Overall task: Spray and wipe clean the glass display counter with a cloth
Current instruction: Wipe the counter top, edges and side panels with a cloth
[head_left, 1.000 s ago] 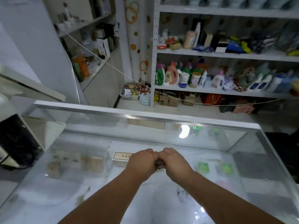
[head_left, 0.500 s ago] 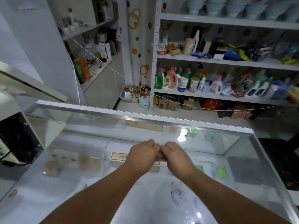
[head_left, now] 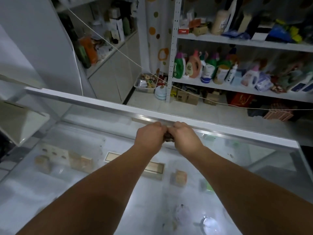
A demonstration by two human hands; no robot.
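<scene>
Shop interior, dim. Glass display surface (head_left: 71, 197) fills the lower frame. Its aluminium rim (head_left: 101, 101) runs along the far edge, higher at left, lower at right. Glass looks hazy and smeared, with a bright glare spot (head_left: 210, 223) near bottom right.

Both bare forearms reach forward over the glass. Left grip (head_left: 149, 136) and right grip (head_left: 186, 139) sit knuckle to knuckle at the far side of the surface, fingertips right up against the rim. Both are curled tight, no fingers extended. Cloth (head_left: 168, 139) is bunched between them. Only a small dark wad shows in the gap, with each grip wrapped round one end. Can't tell whether the wad touches the glass or sits just above it.

Under the glass, inside the case:
- small tan boxes (head_left: 81, 162) at left
- long flat box (head_left: 153, 167), partly hidden by the left forearm
- another small box (head_left: 180, 178) between the forearms
- green packets (head_left: 205, 186) just beside the right forearm

Beyond the surface:
- white rack (head_left: 172, 53) with detergent bottles (head_left: 193, 65) on the middle shelf and cartons (head_left: 186, 97) on the floor below
- string (head_left: 108, 46) running diagonally from upper left down to the rack post, then on across to the right
- clear tub (head_left: 145, 82) of packets on the floor near that post
- white cabinet at left, with cluttered shelves (head_left: 88, 50) above it
</scene>
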